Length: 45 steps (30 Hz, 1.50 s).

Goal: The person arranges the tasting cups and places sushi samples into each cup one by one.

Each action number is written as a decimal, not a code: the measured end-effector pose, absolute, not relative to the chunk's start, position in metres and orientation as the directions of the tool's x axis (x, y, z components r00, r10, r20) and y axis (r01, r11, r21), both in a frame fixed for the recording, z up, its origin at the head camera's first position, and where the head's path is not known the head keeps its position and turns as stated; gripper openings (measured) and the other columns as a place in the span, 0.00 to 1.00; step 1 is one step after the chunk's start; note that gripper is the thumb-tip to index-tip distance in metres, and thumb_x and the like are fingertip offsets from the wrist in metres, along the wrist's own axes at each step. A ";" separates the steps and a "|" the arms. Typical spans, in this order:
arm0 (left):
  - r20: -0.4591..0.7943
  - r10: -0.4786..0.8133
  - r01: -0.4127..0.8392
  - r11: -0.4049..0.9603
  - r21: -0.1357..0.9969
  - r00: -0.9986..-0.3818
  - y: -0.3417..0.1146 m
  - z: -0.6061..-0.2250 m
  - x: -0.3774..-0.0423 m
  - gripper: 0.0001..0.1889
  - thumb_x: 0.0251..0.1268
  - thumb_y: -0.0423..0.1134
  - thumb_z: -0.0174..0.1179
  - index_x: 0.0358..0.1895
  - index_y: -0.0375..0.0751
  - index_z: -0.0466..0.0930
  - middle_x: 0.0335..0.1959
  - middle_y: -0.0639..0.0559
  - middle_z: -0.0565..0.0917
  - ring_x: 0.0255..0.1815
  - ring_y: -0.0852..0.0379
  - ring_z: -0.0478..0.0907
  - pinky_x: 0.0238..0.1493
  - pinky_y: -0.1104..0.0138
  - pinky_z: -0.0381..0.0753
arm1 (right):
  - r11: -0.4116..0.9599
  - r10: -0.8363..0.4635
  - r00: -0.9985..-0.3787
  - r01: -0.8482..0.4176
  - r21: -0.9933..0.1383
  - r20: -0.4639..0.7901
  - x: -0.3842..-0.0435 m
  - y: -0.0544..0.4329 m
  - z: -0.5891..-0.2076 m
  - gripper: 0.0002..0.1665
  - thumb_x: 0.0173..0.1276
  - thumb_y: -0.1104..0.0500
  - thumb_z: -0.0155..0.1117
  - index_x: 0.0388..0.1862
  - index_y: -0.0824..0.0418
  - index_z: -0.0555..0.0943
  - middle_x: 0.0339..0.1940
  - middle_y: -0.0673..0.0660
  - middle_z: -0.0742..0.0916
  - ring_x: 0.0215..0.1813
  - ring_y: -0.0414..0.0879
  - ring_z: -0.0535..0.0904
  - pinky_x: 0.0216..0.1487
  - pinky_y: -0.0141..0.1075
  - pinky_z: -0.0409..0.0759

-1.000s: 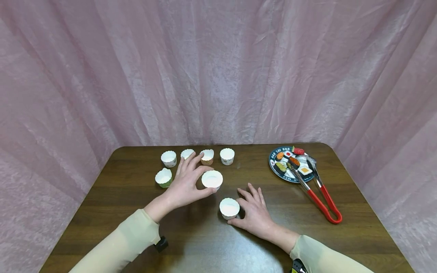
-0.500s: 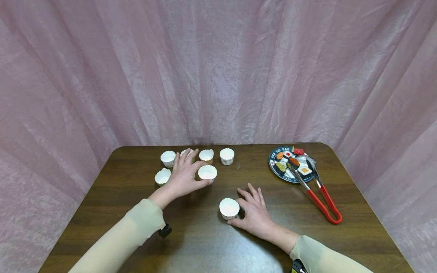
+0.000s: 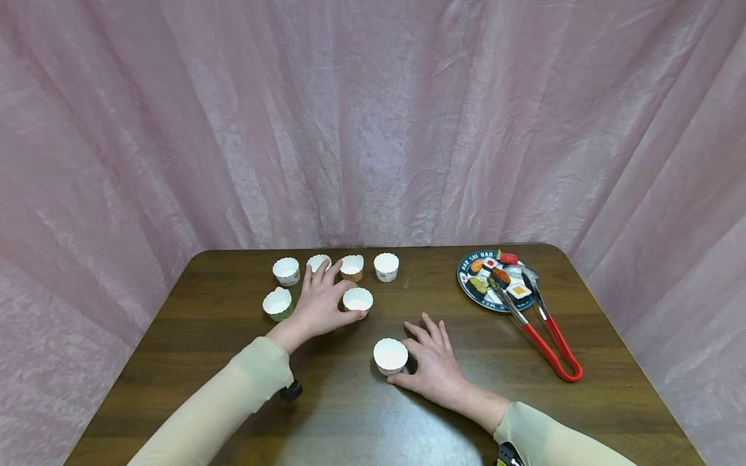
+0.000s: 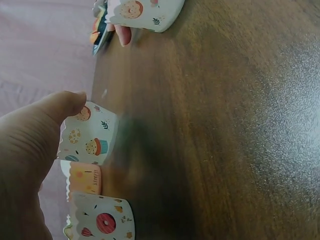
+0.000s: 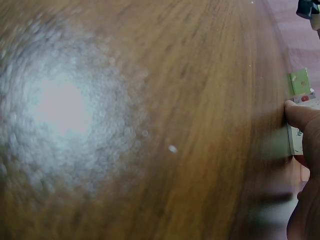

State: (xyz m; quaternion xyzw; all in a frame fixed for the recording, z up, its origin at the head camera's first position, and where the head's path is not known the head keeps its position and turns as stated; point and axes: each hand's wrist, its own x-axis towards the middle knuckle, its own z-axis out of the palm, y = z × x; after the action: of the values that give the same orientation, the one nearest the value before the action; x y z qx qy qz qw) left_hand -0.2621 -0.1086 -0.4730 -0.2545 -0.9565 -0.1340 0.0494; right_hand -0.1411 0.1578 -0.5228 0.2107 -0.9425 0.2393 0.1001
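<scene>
At the left of the table (image 3: 175, 362), a green cup (image 3: 278, 304) stands upright, white inside; a pale patterned cup (image 3: 287, 272) stands just behind it. Next comes the left hand (image 3: 317, 310), reaching in with a pale sleeve (image 3: 241, 382). Its fingers partly cover another white-lined cup (image 3: 318, 262) at the back, and an orange cup (image 3: 352, 267) stands just beyond the fingertips. The left grip is narrow, pinching a cupcake-print cup (image 3: 358, 300) between thumb and forefinger; whether that cup's base touches the table I cannot tell. Behind and to its right, a pale cup (image 3: 386, 266) stands apart. Nearer the front, a white scalloped cup (image 3: 390, 356) stands upright at the right hand (image 3: 434, 366), whose grip holds it between thumb and forefinger while the other fingers spread outward. Farther right, well apart from both hands, a round blue-rimmed plate (image 3: 463, 279) carries sushi pieces (image 3: 479, 285) and a red strawberry-like piece (image 3: 508, 257). Red-handled tongs (image 3: 542, 348) lie with their tips over the plate and their handles on the table.
</scene>
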 end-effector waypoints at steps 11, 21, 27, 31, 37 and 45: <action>0.152 0.459 0.483 0.841 0.244 -0.876 -0.111 -0.479 -0.262 0.34 0.57 0.71 0.66 0.62 0.55 0.81 0.80 0.37 0.57 0.82 0.33 0.42 0.75 0.34 0.32 | 0.793 -0.348 -0.893 -0.442 -0.418 0.284 -0.141 0.158 -0.523 0.29 0.48 0.37 0.83 0.45 0.48 0.86 0.70 0.60 0.78 0.79 0.68 0.55 0.75 0.68 0.47; 0.130 0.446 0.465 0.845 0.266 -0.885 -0.112 -0.479 -0.261 0.35 0.57 0.71 0.66 0.64 0.55 0.81 0.80 0.37 0.57 0.82 0.33 0.41 0.75 0.34 0.32 | 0.795 -0.346 -0.895 -0.439 -0.420 0.281 -0.142 0.158 -0.523 0.30 0.48 0.36 0.83 0.46 0.48 0.86 0.70 0.60 0.78 0.79 0.68 0.56 0.75 0.68 0.46; 0.134 0.447 0.466 0.845 0.261 -0.885 -0.115 -0.476 -0.258 0.42 0.59 0.73 0.62 0.71 0.50 0.75 0.81 0.37 0.55 0.82 0.33 0.42 0.74 0.33 0.34 | 0.796 -0.347 -0.897 -0.435 -0.421 0.273 -0.142 0.158 -0.523 0.30 0.49 0.36 0.83 0.46 0.48 0.86 0.70 0.60 0.78 0.79 0.68 0.55 0.75 0.68 0.46; 0.154 0.429 0.455 0.851 0.261 -0.890 -0.119 -0.471 -0.256 0.44 0.62 0.75 0.56 0.75 0.51 0.71 0.82 0.39 0.54 0.82 0.34 0.42 0.75 0.34 0.35 | 0.792 -0.345 -0.896 -0.438 -0.426 0.280 -0.142 0.158 -0.524 0.30 0.48 0.36 0.83 0.46 0.49 0.86 0.70 0.61 0.78 0.79 0.68 0.56 0.75 0.69 0.46; 0.173 0.400 0.436 0.841 0.322 -0.900 -0.129 -0.453 -0.247 0.45 0.66 0.76 0.51 0.77 0.51 0.67 0.83 0.44 0.51 0.84 0.41 0.36 0.76 0.37 0.30 | 0.788 -0.343 -0.894 -0.442 -0.430 0.290 -0.142 0.158 -0.525 0.30 0.47 0.37 0.84 0.45 0.49 0.86 0.70 0.62 0.78 0.79 0.68 0.55 0.75 0.69 0.46; 0.239 0.407 0.468 0.817 0.336 -0.882 -0.145 -0.440 -0.226 0.44 0.66 0.74 0.52 0.79 0.55 0.63 0.83 0.46 0.51 0.84 0.42 0.37 0.76 0.38 0.30 | 0.783 -0.338 -0.894 -0.441 -0.440 0.294 -0.141 0.158 -0.526 0.31 0.46 0.36 0.84 0.46 0.48 0.86 0.70 0.61 0.78 0.80 0.67 0.54 0.76 0.67 0.45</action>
State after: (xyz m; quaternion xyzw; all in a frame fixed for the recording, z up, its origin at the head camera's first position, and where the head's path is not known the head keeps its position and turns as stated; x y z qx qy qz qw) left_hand -0.2257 -0.1450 -0.4396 -0.2305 -0.9500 -0.1956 0.0781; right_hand -0.1410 0.1576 -0.5261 0.2074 -0.9388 0.2563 0.0998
